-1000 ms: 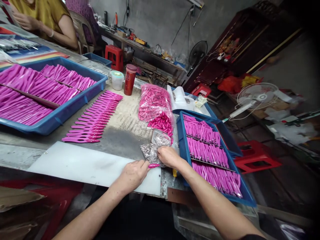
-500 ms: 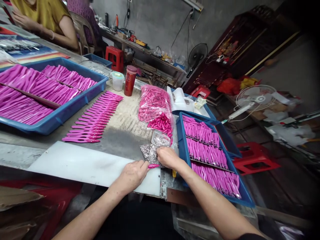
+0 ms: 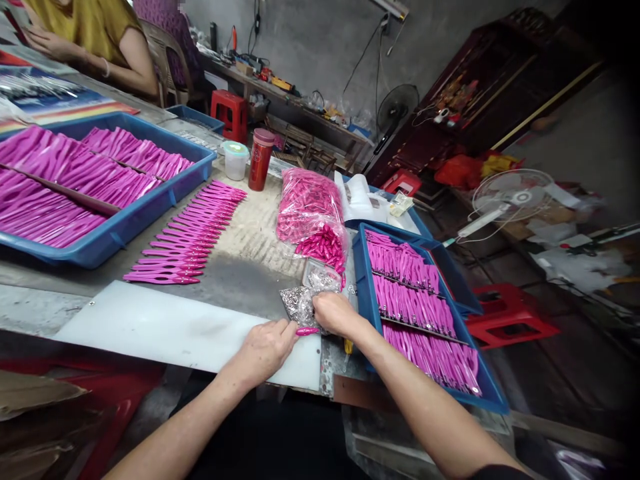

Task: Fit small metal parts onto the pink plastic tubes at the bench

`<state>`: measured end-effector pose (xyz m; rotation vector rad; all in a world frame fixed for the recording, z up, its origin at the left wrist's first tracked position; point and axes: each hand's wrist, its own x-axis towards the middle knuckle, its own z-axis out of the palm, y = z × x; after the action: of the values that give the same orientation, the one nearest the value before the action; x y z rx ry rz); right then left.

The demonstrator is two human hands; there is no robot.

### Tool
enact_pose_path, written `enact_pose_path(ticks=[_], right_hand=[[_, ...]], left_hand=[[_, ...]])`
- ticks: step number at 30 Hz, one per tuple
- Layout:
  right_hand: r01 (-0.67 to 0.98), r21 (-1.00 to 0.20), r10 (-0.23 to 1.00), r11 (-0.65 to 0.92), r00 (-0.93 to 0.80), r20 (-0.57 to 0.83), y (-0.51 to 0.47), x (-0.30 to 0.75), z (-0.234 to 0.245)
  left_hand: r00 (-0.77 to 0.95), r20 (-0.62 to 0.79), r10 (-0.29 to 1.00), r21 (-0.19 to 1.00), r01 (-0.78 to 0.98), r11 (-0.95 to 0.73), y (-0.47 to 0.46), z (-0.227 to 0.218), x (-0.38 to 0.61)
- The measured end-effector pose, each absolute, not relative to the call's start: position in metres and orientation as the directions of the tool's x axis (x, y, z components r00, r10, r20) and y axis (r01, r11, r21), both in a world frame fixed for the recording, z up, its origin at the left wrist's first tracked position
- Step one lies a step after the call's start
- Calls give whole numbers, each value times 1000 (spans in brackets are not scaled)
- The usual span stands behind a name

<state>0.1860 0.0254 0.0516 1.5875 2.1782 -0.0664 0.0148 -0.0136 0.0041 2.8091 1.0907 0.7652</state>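
Observation:
My left hand (image 3: 267,347) rests on the white board (image 3: 165,330) at the table's near edge, fingers pinched on a small pink plastic piece (image 3: 307,331). My right hand (image 3: 336,313) is curled just right of it, fingers down in a heap of small silvery metal parts (image 3: 299,302) lying on clear plastic. What its fingers hold is hidden. A row of finished pink handles (image 3: 187,240) lies fanned on the table to the left.
A blue tray of pink pieces (image 3: 420,307) sits right of my hands, a bigger blue tray (image 3: 125,223) far left. A clear bag of pink caps (image 3: 313,217), a red flask (image 3: 260,160) and a lidded cup (image 3: 235,160) stand behind. Another person's arm (image 3: 120,57) rests top left.

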Motion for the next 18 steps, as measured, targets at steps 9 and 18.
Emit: enact_pose_path(ticks=[9, 18], right_hand=[[924, 172, 896, 341, -265, -355, 23, 189, 57], [949, 89, 919, 303, -267, -291, 13, 195, 73]], left_hand=[[629, 422, 653, 207, 635, -744, -14, 4, 14], [620, 427, 658, 247, 620, -745, -14, 5, 14]])
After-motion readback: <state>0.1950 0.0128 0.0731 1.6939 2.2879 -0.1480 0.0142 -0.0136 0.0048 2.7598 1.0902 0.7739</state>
